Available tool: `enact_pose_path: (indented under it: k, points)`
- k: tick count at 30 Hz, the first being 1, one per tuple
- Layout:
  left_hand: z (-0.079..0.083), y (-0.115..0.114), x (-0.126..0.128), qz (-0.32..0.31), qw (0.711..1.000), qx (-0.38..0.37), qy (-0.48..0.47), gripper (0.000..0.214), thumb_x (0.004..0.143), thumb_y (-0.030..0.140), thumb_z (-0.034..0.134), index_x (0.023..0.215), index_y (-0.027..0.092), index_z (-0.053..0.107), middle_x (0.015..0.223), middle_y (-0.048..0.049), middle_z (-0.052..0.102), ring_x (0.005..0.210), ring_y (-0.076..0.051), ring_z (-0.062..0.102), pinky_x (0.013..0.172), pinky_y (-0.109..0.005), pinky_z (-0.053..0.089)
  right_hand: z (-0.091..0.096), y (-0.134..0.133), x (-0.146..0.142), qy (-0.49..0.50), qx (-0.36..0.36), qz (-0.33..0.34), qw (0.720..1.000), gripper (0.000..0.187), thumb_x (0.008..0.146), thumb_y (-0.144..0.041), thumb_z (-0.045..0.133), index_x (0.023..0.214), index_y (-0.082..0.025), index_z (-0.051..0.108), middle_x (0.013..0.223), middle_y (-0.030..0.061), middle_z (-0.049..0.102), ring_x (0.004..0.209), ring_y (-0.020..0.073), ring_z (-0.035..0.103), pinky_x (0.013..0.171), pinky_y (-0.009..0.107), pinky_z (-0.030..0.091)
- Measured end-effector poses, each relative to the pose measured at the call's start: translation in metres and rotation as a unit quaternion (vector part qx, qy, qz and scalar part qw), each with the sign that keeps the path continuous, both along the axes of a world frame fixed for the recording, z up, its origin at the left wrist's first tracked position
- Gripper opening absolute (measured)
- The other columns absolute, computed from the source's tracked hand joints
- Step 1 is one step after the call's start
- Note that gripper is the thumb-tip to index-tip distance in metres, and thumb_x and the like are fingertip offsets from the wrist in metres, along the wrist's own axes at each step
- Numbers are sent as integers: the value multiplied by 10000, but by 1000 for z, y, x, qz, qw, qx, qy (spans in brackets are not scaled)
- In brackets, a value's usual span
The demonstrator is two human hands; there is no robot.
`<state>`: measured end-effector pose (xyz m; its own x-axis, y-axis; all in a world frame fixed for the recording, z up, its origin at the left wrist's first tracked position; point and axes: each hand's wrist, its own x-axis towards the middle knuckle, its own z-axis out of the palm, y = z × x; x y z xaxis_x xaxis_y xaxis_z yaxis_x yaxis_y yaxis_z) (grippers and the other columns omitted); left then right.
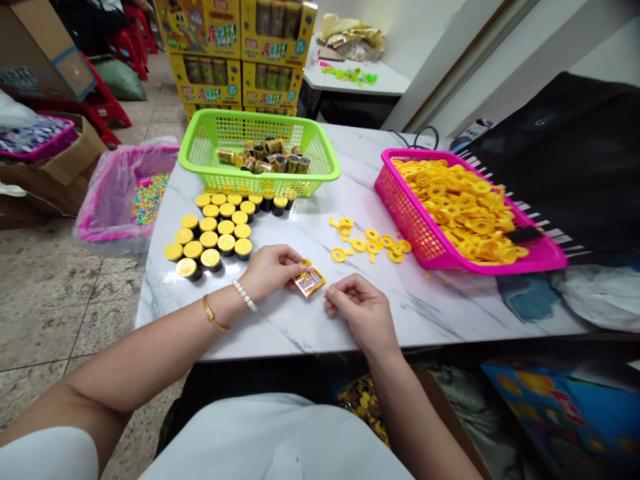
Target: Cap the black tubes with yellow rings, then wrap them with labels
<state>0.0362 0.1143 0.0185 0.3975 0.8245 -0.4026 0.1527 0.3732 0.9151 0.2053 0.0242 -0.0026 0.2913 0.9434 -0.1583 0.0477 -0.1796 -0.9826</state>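
Observation:
My left hand [275,270] pinches a small, shiny printed wrapper [310,279] by its left edge, just above the table. A pearl bracelet and a gold bangle circle that wrist. To the right of the wrapper is my right hand [361,308], its fingers curled and thumb against the forefinger; anything between them is hidden. Beyond my left hand stand rows of small dark cups with yellow lids [226,227]. Several yellow plastic rings with short handles [373,245] lie loose beyond my right hand.
A green basket [260,181] of wrapped cups stands at the back. On the right, a pink basket [407,227] holds a heap of yellow rings. A plastic-lined pink basket [100,200] with coloured beads sits left of the table. Yellow boxes [205,30] are stacked behind.

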Motion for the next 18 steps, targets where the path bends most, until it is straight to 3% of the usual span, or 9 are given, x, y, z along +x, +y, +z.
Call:
enact_pose_path:
  k: [4,7,9,11,13,18]
  points:
    - [0,3,-1,-16,1000,4,-19,89,807,60,695,768,123,645,571,5,663,483,-92,596,501,-201,485,1,5,4,-23,72,29,997,277,687,-331,861,893,-220,713,843,13,686,691,127,647,587,223,555]
    - [-2,4,-2,-32,999,10,-36,91,803,66,694,757,120,637,554,19,646,479,-78,585,496,-185,472,2,8,6,-69,125,113,983,270,743,-302,822,1007,-275,771,1039,45,663,928,183,669,736,288,593]
    - [-4,4,-2,-48,998,15,-39,81,792,70,699,758,117,642,562,22,646,484,-73,577,496,-181,464,0,7,7,-103,145,147,973,140,785,-288,788,924,-287,797,957,39,659,882,178,669,752,302,582]
    - [-5,4,-3,-60,997,20,-38,62,783,77,705,778,112,655,589,18,657,494,-70,572,500,-184,458,-2,5,7,-143,161,139,967,17,791,-286,783,802,-275,791,845,27,642,765,161,647,689,295,566]
    - [-6,3,-3,-64,997,27,-35,59,774,86,713,799,109,665,619,10,668,511,-72,573,512,-191,457,-3,3,7,-154,157,110,969,62,782,-306,791,757,-256,765,794,22,637,712,156,629,642,287,558]
    - [-5,0,-3,-97,990,27,-94,106,732,127,756,800,112,675,688,-8,694,606,-95,619,603,-220,490,2,8,6,-29,80,66,994,251,709,-394,836,865,-222,740,854,36,735,749,188,696,689,316,594]
